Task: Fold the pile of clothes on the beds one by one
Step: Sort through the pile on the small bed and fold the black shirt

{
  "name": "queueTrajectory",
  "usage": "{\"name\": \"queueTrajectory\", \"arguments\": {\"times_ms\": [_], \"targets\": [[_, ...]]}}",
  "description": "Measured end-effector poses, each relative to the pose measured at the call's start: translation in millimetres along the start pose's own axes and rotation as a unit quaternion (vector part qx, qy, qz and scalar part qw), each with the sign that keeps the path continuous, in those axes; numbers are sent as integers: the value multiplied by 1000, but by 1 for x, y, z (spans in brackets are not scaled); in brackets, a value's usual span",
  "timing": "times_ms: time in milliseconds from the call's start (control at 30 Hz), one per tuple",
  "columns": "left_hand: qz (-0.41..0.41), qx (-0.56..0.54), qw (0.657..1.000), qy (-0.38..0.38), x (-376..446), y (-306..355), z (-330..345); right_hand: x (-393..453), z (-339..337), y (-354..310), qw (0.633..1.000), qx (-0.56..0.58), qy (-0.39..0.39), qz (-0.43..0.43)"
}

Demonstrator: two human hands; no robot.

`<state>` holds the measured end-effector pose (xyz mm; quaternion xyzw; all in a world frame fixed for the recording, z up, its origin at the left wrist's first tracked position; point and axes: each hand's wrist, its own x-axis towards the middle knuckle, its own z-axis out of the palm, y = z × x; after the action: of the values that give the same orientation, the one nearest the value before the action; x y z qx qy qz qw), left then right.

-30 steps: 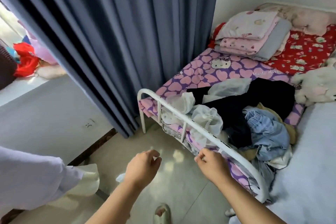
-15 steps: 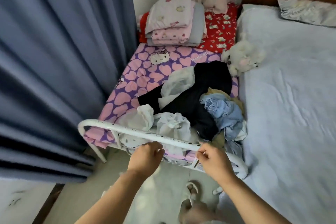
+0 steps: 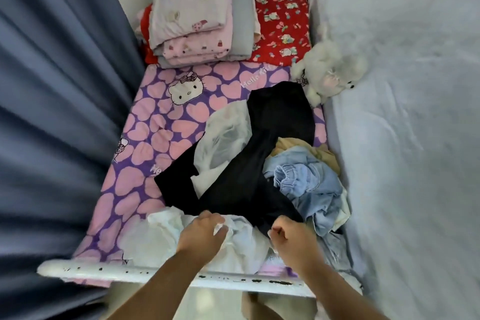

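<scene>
White garment [image 3: 197, 236] pinched by left hand [image 3: 202, 232], right hand [image 3: 291, 238] fisted just beside, forearms over bed rail [image 3: 104, 271]

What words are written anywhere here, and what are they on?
"Hello Kit", cut off by the black garment: white letters on the heart-print bedsheet, near the red blanket.
"He", the rest hidden under the black garment: same bedsheet, lower down.
Nothing else shows readable words.

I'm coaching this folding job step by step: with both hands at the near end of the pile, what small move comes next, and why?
Probably lift the white garment clear of the pile: the left hand and right hand both curl into it by the white rail, while the black garment overlaps its far edge.
</scene>
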<state>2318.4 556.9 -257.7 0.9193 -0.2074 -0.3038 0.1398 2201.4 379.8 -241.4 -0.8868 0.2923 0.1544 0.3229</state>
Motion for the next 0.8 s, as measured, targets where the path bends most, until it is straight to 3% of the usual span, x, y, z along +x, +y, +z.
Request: {"name": "queueTrajectory", "arguments": {"times_ms": [233, 367, 533, 700, 800], "targets": [[31, -2, 999, -32, 130, 43, 14, 81, -4, 27, 998, 23, 30, 47], [32, 19, 999, 26, 193, 65, 36, 106, 8, 46, 997, 29, 38, 56], [-42, 87, 995, -4, 229, 75, 67, 114, 24, 56, 995, 44, 43, 77], [-92, -121, 988, 13, 219, 57, 53, 106, 22, 48, 992, 59, 48, 98], [-81, -306, 949, 17, 197, 47, 20, 102, 13, 27, 990, 74, 69, 100]]}}
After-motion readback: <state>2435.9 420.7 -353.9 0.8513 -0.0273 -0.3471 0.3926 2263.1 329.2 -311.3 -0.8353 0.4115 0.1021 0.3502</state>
